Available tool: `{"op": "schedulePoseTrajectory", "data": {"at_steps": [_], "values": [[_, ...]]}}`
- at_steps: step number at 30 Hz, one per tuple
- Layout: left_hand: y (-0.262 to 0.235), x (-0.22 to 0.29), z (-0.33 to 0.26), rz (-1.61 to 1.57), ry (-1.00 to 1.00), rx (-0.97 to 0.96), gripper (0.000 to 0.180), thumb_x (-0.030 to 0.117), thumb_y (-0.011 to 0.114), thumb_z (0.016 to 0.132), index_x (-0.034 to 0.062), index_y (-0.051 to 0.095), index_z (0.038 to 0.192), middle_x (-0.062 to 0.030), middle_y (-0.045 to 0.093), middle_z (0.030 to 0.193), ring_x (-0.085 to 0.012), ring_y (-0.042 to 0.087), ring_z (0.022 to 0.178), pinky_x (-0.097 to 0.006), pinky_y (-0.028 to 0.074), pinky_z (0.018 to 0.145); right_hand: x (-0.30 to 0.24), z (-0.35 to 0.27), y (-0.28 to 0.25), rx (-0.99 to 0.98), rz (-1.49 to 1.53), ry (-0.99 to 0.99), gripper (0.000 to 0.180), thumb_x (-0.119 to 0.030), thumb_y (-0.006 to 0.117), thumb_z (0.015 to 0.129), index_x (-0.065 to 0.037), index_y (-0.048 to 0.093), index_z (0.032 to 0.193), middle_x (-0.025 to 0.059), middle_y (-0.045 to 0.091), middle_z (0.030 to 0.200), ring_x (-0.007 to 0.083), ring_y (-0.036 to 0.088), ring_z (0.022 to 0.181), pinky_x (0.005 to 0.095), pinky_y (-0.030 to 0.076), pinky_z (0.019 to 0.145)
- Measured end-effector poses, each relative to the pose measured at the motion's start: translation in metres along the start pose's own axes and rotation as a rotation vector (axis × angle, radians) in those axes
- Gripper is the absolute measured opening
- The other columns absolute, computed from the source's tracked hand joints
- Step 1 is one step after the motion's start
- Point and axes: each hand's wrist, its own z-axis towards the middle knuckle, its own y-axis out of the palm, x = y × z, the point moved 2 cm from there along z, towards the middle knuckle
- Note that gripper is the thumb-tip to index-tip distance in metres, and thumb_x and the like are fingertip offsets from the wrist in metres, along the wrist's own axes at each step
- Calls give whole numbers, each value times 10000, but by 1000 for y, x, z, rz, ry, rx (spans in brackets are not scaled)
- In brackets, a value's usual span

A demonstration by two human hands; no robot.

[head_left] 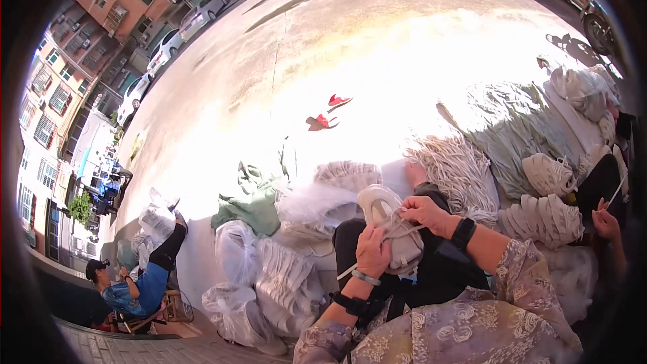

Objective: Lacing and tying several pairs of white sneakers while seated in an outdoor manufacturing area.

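Note:
A pale beige shoe (406, 249) rests on my lap over my dark trousers, between my two hands. A whitish shoelace (410, 231) runs across its upper. My left hand (373, 252) is closed at the shoe's left side, on the lace; a lace end sticks out below it near the wrist. On the right side, my right hand (429, 215) has its fingers pinched together on the lace, over the shoe's opening. My fingers hide part of the lacing.
Stacked pale shoes (288, 276) and clear plastic bags (237, 251) lie at my left. Ahead on the right are a heap of laces (450, 174) and green cloth (502, 125). More shoes (539, 221) sit beside another person's hand (606, 221). A seated person (138, 293) is far left; red slippers (327, 120) lie ahead.

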Motion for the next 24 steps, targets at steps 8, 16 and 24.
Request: {"op": "schedulePoseTrajectory", "data": {"at_steps": [8, 16, 24], "values": [[4, -10, 7, 27, 14, 48, 213, 89, 622, 728, 38, 591, 933, -157, 577, 1044, -347, 542, 989, -395, 432, 866, -14, 2, 11, -162, -773, -395, 177, -196, 617, 771, -45, 610, 864, 86, 621, 713, 213, 603, 670, 318, 451, 620], [5, -11, 23, 66, 70, 20, 133, 119, 615, 757, 46, 570, 859, -149, 586, 924, -350, 556, 888, -416, 452, 769, -37, -1, 25, -117, -1203, -362, 231, -302, 531, 748, -99, 639, 763, 146, 632, 783, 332, 612, 810, 438, 461, 702], [-1, -1, 9, 24, 66, 58, 105, 110, 592, 777, 46, 566, 856, -159, 585, 899, -357, 556, 873, -427, 453, 753, -9, 10, 32, -143, -1262, -460, 234, -281, 519, 753, -84, 643, 734, 144, 635, 742, 342, 624, 738, 440, 485, 681]]}}
